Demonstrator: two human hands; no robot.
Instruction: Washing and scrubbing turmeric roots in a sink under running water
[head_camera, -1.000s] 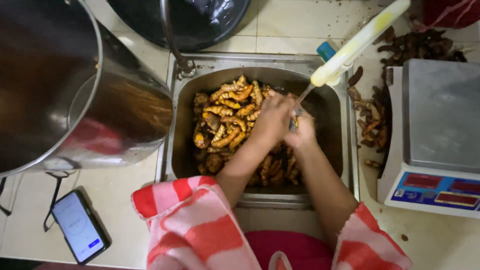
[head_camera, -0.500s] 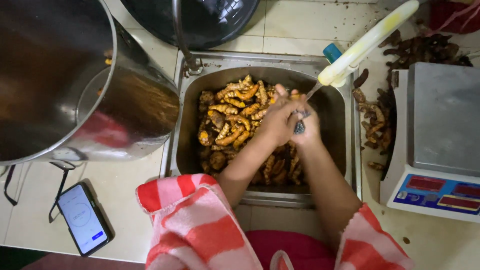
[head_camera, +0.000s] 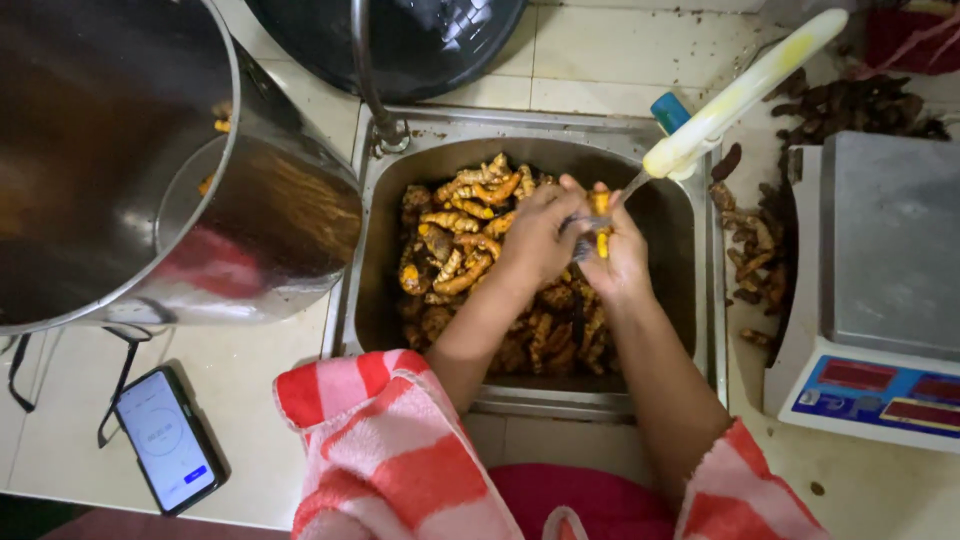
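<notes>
Head camera looks down: nearest lie a phone (head_camera: 165, 440) on the table (head_camera: 250, 375) and the red-and-white striped sleeves (head_camera: 400, 450). Further out, over the steel sink (head_camera: 690, 330) full of orange-brown roots (head_camera: 455, 250), both hands meet. The left hand (head_camera: 535, 235) is closed around a root piece (head_camera: 600, 215), the right hand (head_camera: 620, 250) grips the same piece; a thin tool between them is unclear. Beyond are a pale tube (head_camera: 740, 95), a scale (head_camera: 880, 290) at right and a big steel pot (head_camera: 120, 170) at left.

Kitchen: steel sink (head_camera: 520, 395), big pot (head_camera: 120, 160), scale (head_camera: 880, 300).
</notes>
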